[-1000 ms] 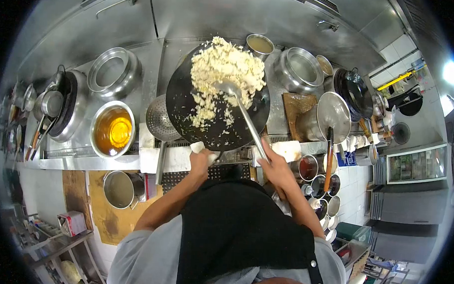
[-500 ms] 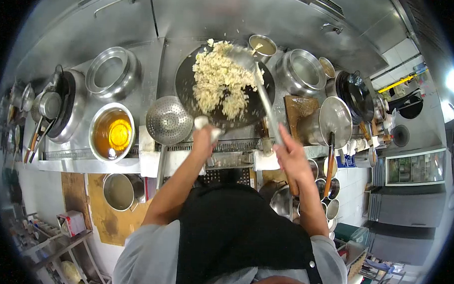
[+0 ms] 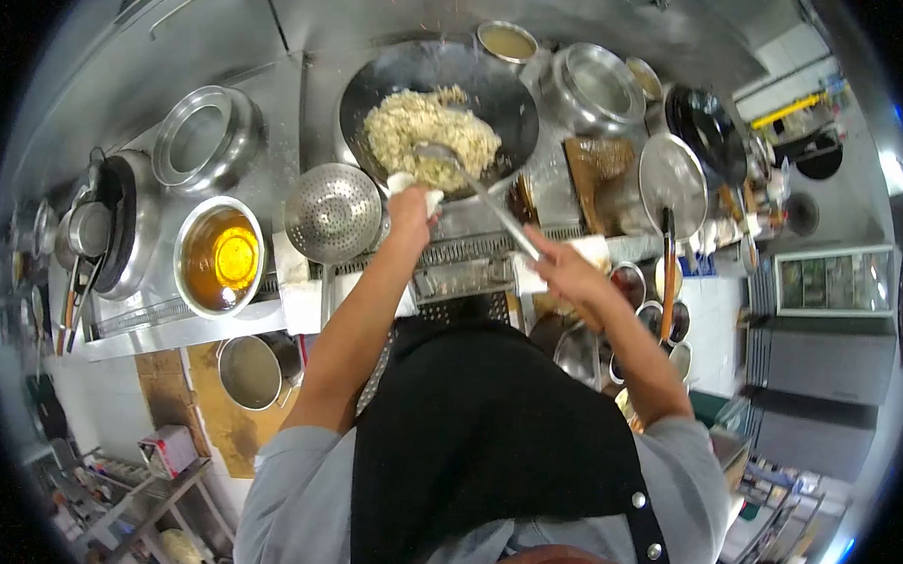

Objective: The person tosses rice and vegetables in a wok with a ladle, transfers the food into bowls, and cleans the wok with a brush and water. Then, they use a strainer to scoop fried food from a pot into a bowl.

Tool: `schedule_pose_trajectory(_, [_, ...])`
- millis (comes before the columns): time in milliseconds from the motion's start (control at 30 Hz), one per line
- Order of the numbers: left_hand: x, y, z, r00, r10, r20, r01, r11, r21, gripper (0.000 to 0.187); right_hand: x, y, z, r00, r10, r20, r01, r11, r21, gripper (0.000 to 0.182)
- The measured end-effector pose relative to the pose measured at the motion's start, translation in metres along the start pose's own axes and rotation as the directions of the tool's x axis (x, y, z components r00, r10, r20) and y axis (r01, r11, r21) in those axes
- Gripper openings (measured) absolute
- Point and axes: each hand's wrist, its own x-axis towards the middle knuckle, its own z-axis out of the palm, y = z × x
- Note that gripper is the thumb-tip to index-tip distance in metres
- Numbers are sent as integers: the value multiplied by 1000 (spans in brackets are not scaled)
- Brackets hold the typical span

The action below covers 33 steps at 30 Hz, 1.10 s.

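A dark wok (image 3: 512,125) sits on the stove ahead of me, with a mound of fried rice (image 3: 407,121) in it. My left hand (image 3: 411,219) is closed on a folded white cloth (image 3: 430,196) at the wok's near rim. The handle of a long metal ladle (image 3: 499,212) is gripped in my right hand (image 3: 571,274). The ladle's bowl rests on the near part of the rice. A perforated strainer (image 3: 333,214) lies just left of my left hand.
On the left stand a bowl of amber oil (image 3: 202,263) and a metal pot (image 3: 206,142). To the right are a brown board (image 3: 586,192), a mesh strainer (image 3: 671,180) and another metal pot (image 3: 598,83). A small pot of liquid (image 3: 507,42) stands behind the wok.
The airborne rice has dropped back into the wok, which now shows its far wall. The ladle's bowl has come from the far side to the near side, and my right hand has lowered slightly leftward.
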Motion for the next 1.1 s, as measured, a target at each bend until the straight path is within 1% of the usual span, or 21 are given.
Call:
schedule_pose_trajectory(67, [8, -12, -13, 1000, 13, 16, -14, 999, 37, 17, 25, 2, -12, 992, -95, -89, 78, 980, -181, 71])
schedule_pose_trajectory(133, [15, -57, -49, 984, 161, 78, -142, 970, -199, 15, 51, 19, 3, 932, -227, -282, 147, 949, -278, 71])
schedule_pose_trajectory(200, [-24, -87, -88, 967, 253, 18, -251, 965, -78, 14, 33, 15, 14, 900, -318, -298, 204, 911, -359, 68])
schedule_pose_trajectory(267, [-80, -77, -101, 996, 84, -35, -82, 995, 63, 15, -16, 11, 18, 903, -354, -245, 271, 910, -314, 66])
schedule_pose_trajectory(300, [-95, -57, -79, 987, 155, -31, -156, 988, -12, 15, -35, 23, 21, 829, -493, -263, 423, 861, -281, 69])
schedule_pose_trajectory(333, [-105, -41, -58, 974, 222, -37, -225, 971, -87, 15, -51, 11, 13, 825, -503, -255, 434, 855, -283, 69])
schedule_pose_trajectory(367, [-90, -17, -42, 997, 74, -5, -74, 990, -117, 17, -77, -13, 4, 974, -211, -76, 210, 977, -32, 68])
schedule_pose_trajectory(400, [-81, 6, -19, 999, 21, -28, -25, 988, -156, 15, -93, -25, -2, 983, 68, 173, -95, 983, 158, 67])
schedule_pose_trajectory(467, [-38, 10, -3, 996, -49, 68, 50, 999, -9, 13, -50, 14, 2, 984, -4, 180, -38, 973, 229, 68])
schedule_pose_trajectory(533, [3, -41, -26, 986, 137, 97, -125, 985, -119, 13, 1, 37, 12, 900, -410, -146, 353, 885, -304, 67])
schedule_pose_trajectory(567, [-15, -50, -33, 985, 152, 80, -144, 985, -99, 11, 24, 41, 16, 928, -326, -177, 213, 859, -466, 66])
schedule_pose_trajectory(600, [-36, -58, -43, 983, 170, 62, -165, 983, -75, 10, 3, 3, 16, 949, -251, -193, 155, 900, -407, 66])
schedule_pose_trajectory(667, [-70, -61, -66, 989, 107, 105, -107, 994, -8, 11, 13, 49, 25, 725, -593, -351, 487, 801, -348, 65])
schedule_pose_trajectory(700, [-52, -78, -78, 989, 105, 108, -103, 994, -32, 14, 3, 54, 18, 729, -591, -345, 487, 802, -347, 65])
schedule_pose_trajectory(767, [-52, -39, -51, 992, 117, 54, -113, 991, -65, 9, -30, 39, 6, 937, -209, -279, 217, 976, -3, 65])
schedule_pose_trajectory(800, [-39, -30, -45, 990, 128, 58, -122, 988, -98, 6, -48, -2, -13, 975, 41, -220, -24, 997, 77, 63])
schedule_pose_trajectory(900, [-42, 11, -30, 990, 14, 139, -25, 996, 81, 5, 11, 20, -45, 951, -147, -274, 181, 978, 104, 64])
schedule_pose_trajectory(967, [-63, 11, -19, 995, 72, 66, -82, 982, 168, 6, 62, 46, -53, 834, -283, -474, 200, 955, -217, 66])
schedule_pose_trajectory(1000, [-74, 7, -12, 992, 126, 1, -122, 958, 261, 11, 58, 39, -44, 834, -290, -469, 212, 954, -213, 66])
schedule_pose_trajectory(1067, [-92, -19, -11, 882, 466, 71, -471, 861, 191, 42, 31, 15, -11, 913, -26, -407, 96, 984, 152, 58])
schedule_pose_trajectory(1100, [-80, -33, -14, 775, 632, 13, -612, 745, 266, 38, 26, 21, 11, 960, 51, -274, 62, 919, 389, 51])
